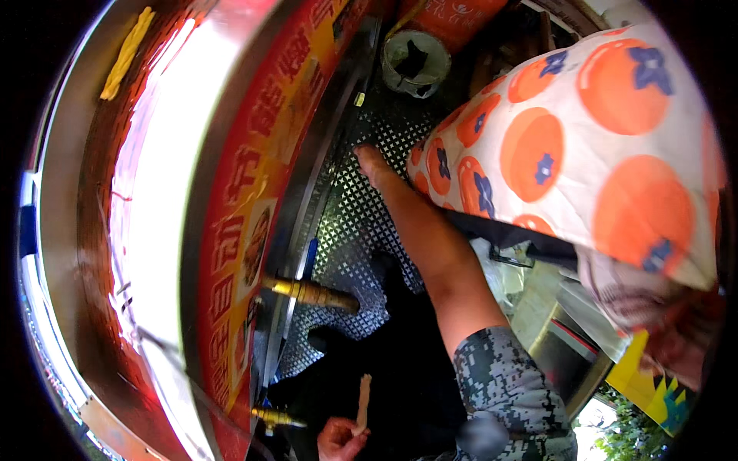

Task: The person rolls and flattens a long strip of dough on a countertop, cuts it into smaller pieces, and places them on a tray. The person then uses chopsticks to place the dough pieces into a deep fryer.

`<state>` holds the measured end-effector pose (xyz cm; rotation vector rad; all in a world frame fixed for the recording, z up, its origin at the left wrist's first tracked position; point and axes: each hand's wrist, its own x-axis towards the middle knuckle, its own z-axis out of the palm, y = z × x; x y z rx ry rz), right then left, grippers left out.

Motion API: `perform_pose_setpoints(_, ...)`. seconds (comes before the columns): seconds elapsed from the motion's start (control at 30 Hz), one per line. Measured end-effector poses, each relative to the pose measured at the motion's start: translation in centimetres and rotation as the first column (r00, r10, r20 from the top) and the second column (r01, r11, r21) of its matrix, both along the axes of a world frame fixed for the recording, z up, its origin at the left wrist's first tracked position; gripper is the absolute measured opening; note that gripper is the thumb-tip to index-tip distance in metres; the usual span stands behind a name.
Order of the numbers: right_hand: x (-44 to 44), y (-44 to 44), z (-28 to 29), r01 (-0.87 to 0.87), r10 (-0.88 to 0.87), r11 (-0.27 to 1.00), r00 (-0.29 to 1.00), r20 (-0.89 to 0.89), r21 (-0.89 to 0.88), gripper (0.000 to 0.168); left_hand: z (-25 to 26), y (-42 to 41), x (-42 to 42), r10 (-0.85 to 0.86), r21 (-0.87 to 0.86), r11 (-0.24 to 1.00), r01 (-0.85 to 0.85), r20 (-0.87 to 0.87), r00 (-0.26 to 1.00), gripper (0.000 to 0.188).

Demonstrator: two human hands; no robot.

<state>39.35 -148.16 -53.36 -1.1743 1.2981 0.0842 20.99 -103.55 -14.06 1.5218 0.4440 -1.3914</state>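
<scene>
My left hand (341, 439), at the bottom of the view, pinches the lower end of a thin tan stick-shaped piece (364, 403). The piece stands roughly upright against my dark trousers (398, 369); it looks like fried dough, but its make is not certain. From a camouflage sleeve (507, 380) my right arm stretches up across the view. My right hand (371, 164) hangs over the patterned metal floor (369, 219), close to the stall's lower edge. Its fingers are bent and in shade, so I cannot tell whether they hold anything.
A red stall front (253, 190) bearing writing runs along the left. Brass valves (314, 295) jut from it. On the metal counter (63, 190) lies a yellow dough twist (127, 55). A lined bucket (415, 63) stands at the top. A person in a fruit-print garment (530, 150) is at right.
</scene>
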Motion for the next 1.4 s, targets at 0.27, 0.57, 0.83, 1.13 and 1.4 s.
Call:
perform_pose_setpoints(0.27, 6.5, 3.4, -6.1, 0.458, -0.524, 0.825, 0.839, 0.146, 0.330, 0.026, -5.4, 3.1, -3.5, -0.179, 0.194, 0.969, 0.152, 0.129, 0.975, 0.019)
perform_pose_setpoints(0.57, 6.9, 4.5, -6.5, 0.415, -0.485, 0.843, 0.861, 0.152, 0.341, 0.067, -4.3, 1.4, -0.8, -0.087, 0.126, 0.989, 0.081, 0.044, 0.995, 0.017)
perform_pose_setpoints(0.83, 5.8, 4.5, -6.3, 0.338, -0.414, 0.902, 0.855, 0.313, 0.269, 0.060, -3.2, 1.6, 0.1, 0.000, 0.114, 0.993, 0.004, -0.033, 0.999, 0.018)
perform_pose_setpoints(1.13, 6.3, 3.1, -5.3, 0.442, -0.478, 0.878, 0.823, 0.307, 0.182, 0.041, -4.5, 2.4, -0.4, -0.307, 0.257, 0.924, 0.283, 0.059, 0.950, 0.015)
perform_pose_setpoints(1.4, -8.3, 14.9, 7.5, 0.332, -0.325, 0.942, 0.870, 0.372, 0.046, 0.042, 2.7, 0.6, 3.1, 0.079, -0.068, 0.994, -0.080, -0.005, 0.997, 0.021)
